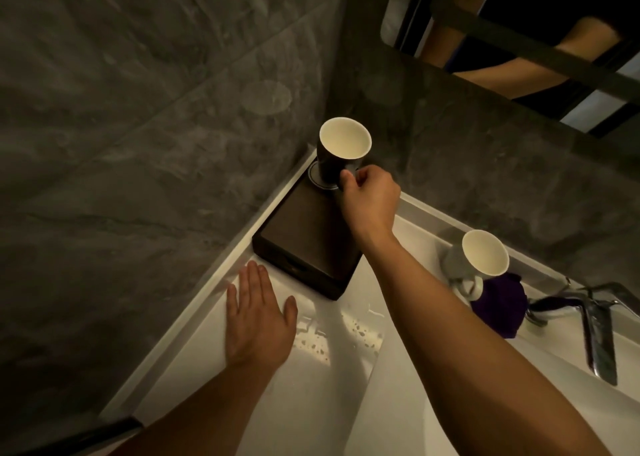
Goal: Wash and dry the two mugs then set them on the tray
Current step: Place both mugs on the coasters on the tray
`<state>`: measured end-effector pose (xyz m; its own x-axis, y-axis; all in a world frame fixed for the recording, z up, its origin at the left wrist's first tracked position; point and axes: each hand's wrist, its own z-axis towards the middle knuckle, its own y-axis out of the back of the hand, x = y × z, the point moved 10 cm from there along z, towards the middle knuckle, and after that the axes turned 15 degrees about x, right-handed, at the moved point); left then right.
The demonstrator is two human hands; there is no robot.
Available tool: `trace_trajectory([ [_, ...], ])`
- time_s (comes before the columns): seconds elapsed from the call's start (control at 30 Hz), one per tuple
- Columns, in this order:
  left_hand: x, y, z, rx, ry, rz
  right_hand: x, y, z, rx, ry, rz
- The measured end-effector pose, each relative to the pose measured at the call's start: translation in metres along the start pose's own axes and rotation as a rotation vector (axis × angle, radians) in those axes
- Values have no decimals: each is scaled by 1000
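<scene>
A dark mug (pixel 337 151) with a cream inside stands upright on a round coaster at the far end of the dark brown tray (pixel 304 241) in the corner. My right hand (pixel 370 199) grips its handle. A grey mug (pixel 474 261) with a cream inside stands upright on the white counter at the right, beside a purple cloth (pixel 502 303). My left hand (pixel 258 313) lies flat, fingers straight, on the wet counter in front of the tray.
Grey stone walls meet behind the tray. A chrome tap (pixel 595 331) stands at the right above the white basin (pixel 450 403). Water drops lie on the counter (pixel 329 345) near my left hand. A mirror (pixel 519 40) hangs at the upper right.
</scene>
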<state>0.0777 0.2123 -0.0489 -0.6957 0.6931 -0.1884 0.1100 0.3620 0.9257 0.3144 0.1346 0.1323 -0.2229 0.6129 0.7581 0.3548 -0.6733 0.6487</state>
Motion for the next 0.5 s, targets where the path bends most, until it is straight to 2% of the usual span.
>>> trace_trajectory([
  [0.5, 1, 2, -1, -8, -1, -18, 8, -11, 8, 7, 23, -7],
])
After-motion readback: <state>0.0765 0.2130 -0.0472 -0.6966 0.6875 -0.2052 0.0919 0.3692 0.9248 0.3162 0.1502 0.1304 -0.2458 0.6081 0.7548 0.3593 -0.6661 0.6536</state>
